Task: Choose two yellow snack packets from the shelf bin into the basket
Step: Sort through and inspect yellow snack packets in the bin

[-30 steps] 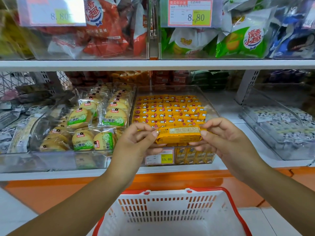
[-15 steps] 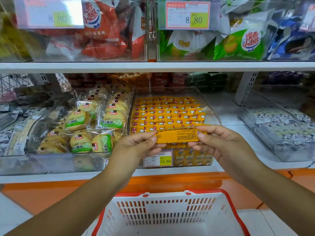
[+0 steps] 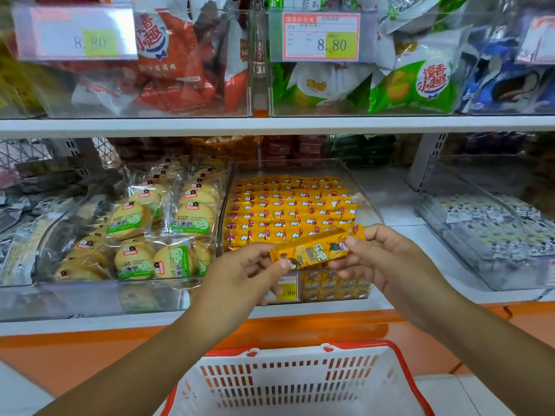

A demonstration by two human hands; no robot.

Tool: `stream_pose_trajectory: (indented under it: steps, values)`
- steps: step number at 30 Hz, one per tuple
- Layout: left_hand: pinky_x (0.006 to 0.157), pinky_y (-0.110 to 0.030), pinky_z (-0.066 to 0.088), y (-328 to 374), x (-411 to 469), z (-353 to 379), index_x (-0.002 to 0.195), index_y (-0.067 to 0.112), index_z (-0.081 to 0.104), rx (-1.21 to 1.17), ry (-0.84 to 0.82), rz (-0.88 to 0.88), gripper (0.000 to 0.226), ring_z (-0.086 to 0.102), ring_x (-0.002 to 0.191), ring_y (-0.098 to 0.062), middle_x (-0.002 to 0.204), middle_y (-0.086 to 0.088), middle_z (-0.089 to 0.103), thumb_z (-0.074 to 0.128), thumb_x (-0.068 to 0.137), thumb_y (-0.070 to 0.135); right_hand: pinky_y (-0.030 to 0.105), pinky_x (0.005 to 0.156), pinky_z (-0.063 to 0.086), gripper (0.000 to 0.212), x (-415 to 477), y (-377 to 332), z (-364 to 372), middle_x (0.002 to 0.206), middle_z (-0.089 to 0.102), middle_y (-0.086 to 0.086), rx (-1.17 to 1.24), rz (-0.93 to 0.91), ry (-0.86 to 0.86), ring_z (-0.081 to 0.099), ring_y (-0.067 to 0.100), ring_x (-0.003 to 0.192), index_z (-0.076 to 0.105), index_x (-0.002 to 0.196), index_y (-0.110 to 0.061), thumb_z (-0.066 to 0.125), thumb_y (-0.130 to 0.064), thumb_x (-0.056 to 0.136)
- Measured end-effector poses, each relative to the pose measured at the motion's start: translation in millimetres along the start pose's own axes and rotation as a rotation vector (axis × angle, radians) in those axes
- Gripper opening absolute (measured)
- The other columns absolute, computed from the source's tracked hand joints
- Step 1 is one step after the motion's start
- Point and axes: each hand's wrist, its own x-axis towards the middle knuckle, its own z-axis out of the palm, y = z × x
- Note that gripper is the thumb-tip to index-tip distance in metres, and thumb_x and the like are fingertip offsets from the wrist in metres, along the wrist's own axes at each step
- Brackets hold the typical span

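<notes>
A long yellow snack packet (image 3: 315,249) is held in the air in front of the clear shelf bin (image 3: 371,210), tilted with its right end higher and its printed face toward me. My left hand (image 3: 243,274) pinches its left end and my right hand (image 3: 387,259) pinches its right end. The bin holds several rows of the same yellow packets (image 3: 288,205). Below my arms stands the white basket with a red rim (image 3: 399,358); the part of it in view holds nothing.
A clear bin of round biscuit packs (image 3: 156,232) sits left of the yellow bin, and a bin of black-and-white packets (image 3: 486,223) sits to the right. The upper shelf (image 3: 270,126) carries bins of red, green and blue bags with price tags.
The packet has turned between my hands: its printed face now shows and its right end has risen. Both hands stay on its ends and have dropped slightly toward the basket.
</notes>
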Motion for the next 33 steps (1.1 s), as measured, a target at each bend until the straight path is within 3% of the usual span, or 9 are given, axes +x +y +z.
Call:
stream_pose_trajectory:
  steps: [5,7,11,13,15,19,22,27,33]
  values:
    - [0.079,-0.008,0.042,6.1,26.6,11.0,0.131,0.040,0.060,0.579,0.014,0.205,0.045,0.055,0.098,0.008,0.106,0.032,0.059,0.053,0.090,0.057,0.029,0.071,0.059,0.020,12.0,-23.2,-22.6,0.091,0.077,0.002,-0.245,-0.212,0.149,0.074,0.022,0.082,0.064,0.106,-0.021,0.070,-0.019,0.087]
    - [0.101,-0.020,0.038,11.3,44.1,19.6,0.139,0.033,0.055,0.766,-0.025,0.301,0.046,0.049,0.121,-0.003,0.134,0.018,0.057,0.051,0.097,0.051,0.026,0.068,0.055,0.021,21.4,-38.8,-39.1,0.086,0.075,-0.005,-0.444,-0.312,0.249,0.071,0.012,0.078,0.063,0.100,-0.031,0.066,-0.013,0.092]
    - [0.120,-0.033,0.022,15.1,77.9,37.5,0.150,0.030,0.040,0.945,-0.187,0.332,0.053,0.029,0.146,-0.013,0.158,0.009,0.036,0.038,0.102,0.052,0.018,0.067,0.045,0.021,44.5,-57.7,-57.5,0.076,0.065,-0.004,-0.880,-0.355,0.266,0.060,0.005,0.075,0.061,0.092,-0.040,0.070,-0.021,0.091]
    - [0.121,-0.033,0.011,9.4,88.5,41.2,0.154,0.031,0.032,1.016,-0.269,0.312,0.056,0.018,0.150,-0.011,0.163,0.010,0.023,0.030,0.103,0.054,0.014,0.068,0.044,0.020,58.0,-66.2,-57.4,0.083,0.065,-0.009,-1.027,-0.375,0.173,0.058,0.004,0.078,0.062,0.096,-0.036,0.070,-0.019,0.090]
    - [0.122,-0.033,0.006,3.2,92.5,41.5,0.155,0.032,0.028,1.027,-0.316,0.280,0.058,0.011,0.151,-0.009,0.165,0.011,0.018,0.023,0.103,0.056,0.026,0.072,0.047,0.018,74.1,-70.1,-55.4,0.093,0.066,-0.006,-1.151,-0.317,0.062,0.058,0.008,0.082,0.062,0.099,-0.033,0.071,-0.020,0.090]
    - [0.122,-0.031,0.004,-4.5,91.3,41.5,0.155,0.034,0.028,0.994,-0.291,0.297,0.057,0.008,0.151,-0.006,0.164,0.014,0.018,0.020,0.103,0.056,0.029,0.077,0.039,0.015,102.7,-59.5,-49.5,0.099,0.058,-0.009,-1.391,-0.100,-0.133,0.051,0.013,0.095,0.061,0.104,-0.034,0.069,-0.029,0.092]
    - [0.120,-0.028,0.003,-6.1,88.7,42.3,0.154,0.036,0.029,0.981,-0.262,0.311,0.056,0.007,0.151,-0.003,0.163,0.016,0.018,0.020,0.103,0.056,0.028,0.090,0.033,0.024,115.6,-49.5,-45.2,0.114,0.053,-0.006,-1.542,-0.091,-0.253,0.040,0.014,0.113,0.068,0.120,-0.027,0.058,-0.031,0.099]
    - [0.119,-0.027,0.003,-8.9,89.6,41.8,0.153,0.038,0.030,0.965,-0.260,0.317,0.055,0.006,0.150,-0.002,0.163,0.017,0.018,0.020,0.102,0.057,0.027,0.089,0.031,0.028,126.6,-49.1,-37.8,0.108,0.044,-0.007,-1.673,-0.042,-0.315,0.037,0.015,0.113,0.069,0.124,-0.028,0.057,-0.034,0.099]
    - [0.116,-0.023,0.000,-11.3,90.9,42.1,0.152,0.038,0.032,0.952,-0.258,0.315,0.055,0.008,0.150,-0.001,0.163,0.017,0.019,0.021,0.102,0.057,0.033,0.089,0.028,0.022,125.1,-39.7,-31.4,0.103,0.053,-0.019,-1.659,-0.290,-0.186,0.032,0.008,0.104,0.074,0.106,-0.040,0.064,-0.051,0.090]
